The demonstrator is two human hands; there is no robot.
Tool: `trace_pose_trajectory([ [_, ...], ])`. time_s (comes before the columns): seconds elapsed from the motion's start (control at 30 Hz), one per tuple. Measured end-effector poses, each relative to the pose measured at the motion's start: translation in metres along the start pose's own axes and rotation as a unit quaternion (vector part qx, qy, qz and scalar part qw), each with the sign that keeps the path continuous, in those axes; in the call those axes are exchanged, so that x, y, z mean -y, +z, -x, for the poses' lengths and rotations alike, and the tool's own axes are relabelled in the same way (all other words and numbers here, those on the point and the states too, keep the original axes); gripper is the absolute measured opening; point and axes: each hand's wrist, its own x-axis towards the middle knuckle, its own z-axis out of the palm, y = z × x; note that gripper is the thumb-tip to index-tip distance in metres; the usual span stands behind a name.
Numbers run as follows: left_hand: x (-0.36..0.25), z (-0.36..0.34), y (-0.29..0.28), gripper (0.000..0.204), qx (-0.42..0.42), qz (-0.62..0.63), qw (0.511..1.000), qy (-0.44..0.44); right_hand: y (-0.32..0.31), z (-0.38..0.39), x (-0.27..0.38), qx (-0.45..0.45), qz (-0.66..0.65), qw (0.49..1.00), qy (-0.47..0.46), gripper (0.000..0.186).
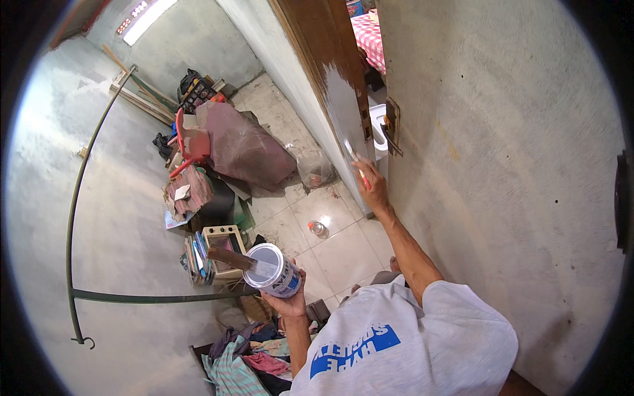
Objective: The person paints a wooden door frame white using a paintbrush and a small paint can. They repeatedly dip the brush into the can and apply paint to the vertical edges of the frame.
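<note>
My left hand [287,300] grips a white paint can with blue markings [281,280] low in the middle, a flat wooden stick [224,255] poking out of its top. Higher up, my right hand [372,188] holds a small paintbrush with a red-and-white handle [362,170], its bristles at the edge of a brown wooden door frame [304,39]. A patch of pale grey paint [343,105] covers part of that frame. Just right of my right hand is the open, pale door [495,165] with a metal handle [393,125].
A green metal pole with a hook [75,251] crosses the left side. Covered clutter [244,145], a red chair [188,148], an old appliance [224,237] and piled clothes [231,363] line the wall. A small jar [317,228] stands on the tiled floor [337,257].
</note>
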Motion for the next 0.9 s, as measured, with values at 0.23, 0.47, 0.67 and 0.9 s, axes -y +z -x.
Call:
trace_pose_trajectory([
  [0.23,0.001,0.004,0.008,0.082,-0.007,0.009,1.0,0.005,0.012,0.024,-0.017,-0.039,-0.076,0.975,0.204,0.018],
  [0.47,0.0,0.004,0.009,0.081,0.001,0.005,1.0,0.016,0.008,-0.094,0.082,-0.166,-0.374,0.894,0.182,0.022],
  [0.67,-0.001,0.003,0.011,0.082,-0.015,-0.018,1.0,0.011,-0.004,-0.115,0.08,-0.161,-0.457,0.869,0.096,0.026],
  [0.9,-0.001,0.001,0.012,0.082,-0.005,-0.014,1.0,0.001,0.019,0.041,-0.044,-0.206,-0.372,0.819,0.385,0.021],
])
